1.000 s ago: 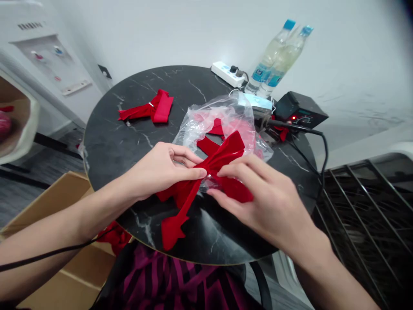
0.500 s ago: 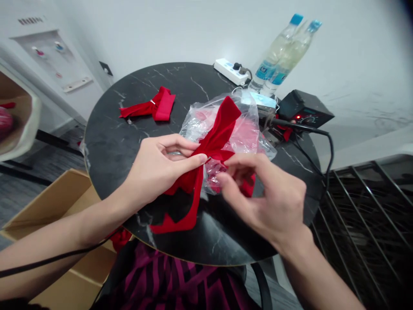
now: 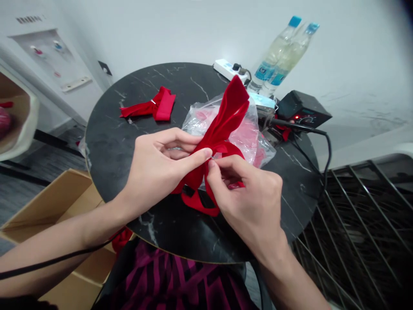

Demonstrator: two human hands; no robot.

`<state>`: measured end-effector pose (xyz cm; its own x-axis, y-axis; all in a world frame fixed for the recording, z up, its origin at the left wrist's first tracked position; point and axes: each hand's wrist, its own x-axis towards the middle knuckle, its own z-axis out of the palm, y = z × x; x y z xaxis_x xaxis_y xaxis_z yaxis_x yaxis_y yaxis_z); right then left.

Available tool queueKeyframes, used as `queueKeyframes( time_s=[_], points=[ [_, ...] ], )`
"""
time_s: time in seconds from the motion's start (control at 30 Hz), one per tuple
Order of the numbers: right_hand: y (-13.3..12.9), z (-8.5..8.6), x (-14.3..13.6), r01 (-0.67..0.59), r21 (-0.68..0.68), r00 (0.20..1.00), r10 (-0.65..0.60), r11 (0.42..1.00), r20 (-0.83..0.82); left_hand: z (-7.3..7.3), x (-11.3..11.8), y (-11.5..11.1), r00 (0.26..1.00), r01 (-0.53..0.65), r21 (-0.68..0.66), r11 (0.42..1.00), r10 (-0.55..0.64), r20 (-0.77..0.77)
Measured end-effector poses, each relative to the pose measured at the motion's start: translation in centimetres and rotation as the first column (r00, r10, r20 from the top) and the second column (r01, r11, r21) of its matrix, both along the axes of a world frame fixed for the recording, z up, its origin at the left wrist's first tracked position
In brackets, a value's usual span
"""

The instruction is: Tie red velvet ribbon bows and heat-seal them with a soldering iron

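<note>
In the head view, the left hand (image 3: 167, 165) pinches a red velvet ribbon (image 3: 224, 118) at its gathered middle; the right hand (image 3: 247, 189), narrowly closed, pinches it just to the right. The ribbon is above a round, black marbled table (image 3: 111, 144).

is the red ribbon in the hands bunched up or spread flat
Bunched up: the ribbon narrows where the left hand pinches it, with folds fanning out above.

Cool, even light fills the room, whitening the wall (image 3: 155, 30) and leaving a soft sheen on the black tabletop (image 3: 109, 146). Small glints catch the plastic bag (image 3: 193, 122). Darkness swallows the far right corners, where wide-angle stretching shows.
</note>
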<state>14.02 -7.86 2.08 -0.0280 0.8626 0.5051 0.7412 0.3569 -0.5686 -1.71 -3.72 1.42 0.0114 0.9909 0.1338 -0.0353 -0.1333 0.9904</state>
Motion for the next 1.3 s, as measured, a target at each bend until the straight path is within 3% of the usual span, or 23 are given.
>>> queueKeyframes(
  time_s=[0.1, 0.17, 0.23, 0.3, 0.37, 0.43, 0.47, 0.5, 0.53, 0.57, 0.63, 0.7, 0.77, 0.9, 1.0, 1.07, 1.1, 1.17, 1.2, 1.23, 1.27, 1.3],
  points=[
    [-0.4, -0.8, -1.0, 0.048, -0.091, 0.972, -0.068, 0.995, -0.225, -0.4, 0.2, 0.2, 0.989, 0.001, -0.054, 0.999, 0.007, 0.148],
    [-1.0, -1.8, -1.9, 0.043, -0.192, 0.892, -0.124, 0.981, -0.435, -0.7, 0.4, 0.4, 0.972, 0.019, -0.119, 0.993, 0.009, 0.233],
    [-1.9, -2.7, -2.5, -0.001, -0.291, 0.791, -0.177, 0.957, -0.585, -0.9, 0.5, 0.6, 0.961, 0.051, -0.174, 0.983, -0.001, 0.275],
    [-3.3, -3.2, -2.2, -0.104, -0.395, 0.748, -0.190, 0.913, -0.636, -0.8, 0.4, 0.9, 0.961, 0.056, -0.198, 0.978, 0.001, 0.278],
    [-5.1, -3.0, -0.7, -0.269, -0.528, 0.801, -0.117, 0.806, -0.587, -0.5, 0.2, 1.2, 0.972, 0.038, -0.207, 0.978, 0.011, 0.234],
    [-6.6, -2.3, 1.8, -0.418, -0.675, 0.877, 0.074, 0.608, -0.475, 0.0, -0.1, 1.6, 0.984, 0.032, -0.204, 0.978, 0.005, 0.177],
    [-7.1, -1.8, 3.1, -0.433, -0.733, 0.897, 0.171, 0.524, -0.408, 0.1, -0.3, 1.7, 0.988, 0.040, -0.198, 0.979, -0.008, 0.157],
    [-7.4, -1.3, 4.2, -0.406, -0.759, 0.914, 0.226, 0.509, -0.337, 0.3, -0.4, 1.8, 0.989, 0.051, -0.190, 0.980, -0.023, 0.145],
    [-7.4, -0.8, 5.0, -0.341, -0.746, 0.940, 0.214, 0.572, -0.265, 0.4, -0.4, 1.9, 0.989, 0.063, -0.180, 0.982, -0.037, 0.140],
    [-7.0, -0.4, 5.4, -0.254, -0.685, 0.967, 0.155, 0.683, -0.204, 0.4, -0.4, 1.9, 0.989, 0.075, -0.171, 0.982, -0.051, 0.141],
    [-5.6, 0.2, 5.0, -0.037, -0.423, 0.989, -0.027, 0.905, -0.145, 0.4, -0.3, 1.8, 0.985, 0.110, -0.166, 0.980, -0.085, 0.151],
    [-3.7, 0.3, 3.4, 0.064, -0.156, 0.987, -0.086, 0.986, -0.134, 0.5, 0.0, 1.5, 0.978, 0.153, -0.174, 0.973, -0.124, 0.168],
    [-1.9, 0.0, 1.6, 0.040, -0.019, 0.994, -0.042, 0.999, -0.098, 0.6, 0.1, 1.3, 0.972, 0.183, -0.174, 0.968, -0.151, 0.180],
    [0.0, -0.8, -0.1, 0.010, 0.072, 1.000, -0.009, 0.997, -0.013, 0.8, 0.2, 0.8, 0.971, 0.190, -0.153, 0.970, -0.162, 0.175],
    [-0.7, -1.2, -0.7, 0.074, -0.018, 0.982, -0.076, 0.997, -0.171, 0.8, 0.2, 0.8, 0.972, 0.182, -0.141, 0.973, -0.155, 0.178],
    [-2.2, -1.2, -0.6, 0.019, -0.193, 0.946, -0.080, 0.981, -0.315, 0.7, 0.2, 1.1, 0.973, 0.179, -0.140, 0.974, -0.155, 0.171],
    [-3.0, -1.2, -0.2, -0.059, -0.305, 0.929, -0.060, 0.950, -0.365, 0.7, 0.2, 1.3, 0.974, 0.176, -0.139, 0.974, -0.153, 0.166],
    [-4.3, -0.9, 1.9, -0.218, -0.522, 0.904, -0.031, 0.825, -0.427, 0.8, 0.0, 1.9, 0.973, 0.179, -0.124, 0.976, -0.157, 0.169],
    [-4.4, -0.8, 3.6, -0.256, -0.604, 0.887, -0.065, 0.755, -0.458, 0.9, -0.1, 2.3, 0.971, 0.190, -0.112, 0.975, -0.170, 0.171],
    [-4.0, -0.8, 5.6, -0.227, -0.645, 0.865, -0.153, 0.730, -0.477, 0.9, -0.2, 2.6, 0.967, 0.208, -0.098, 0.973, -0.190, 0.168],
    [-3.0, -0.9, 7.8, -0.150, -0.641, 0.836, -0.250, 0.753, -0.488, 1.0, -0.2, 2.9, 0.963, 0.230, -0.081, 0.970, -0.215, 0.160],
    [-1.5, -1.0, 10.1, -0.058, -0.578, 0.782, -0.323, 0.814, -0.533, 0.9, -0.1, 3.2, 0.960, 0.250, -0.064, 0.966, -0.239, 0.149]
  ],
)
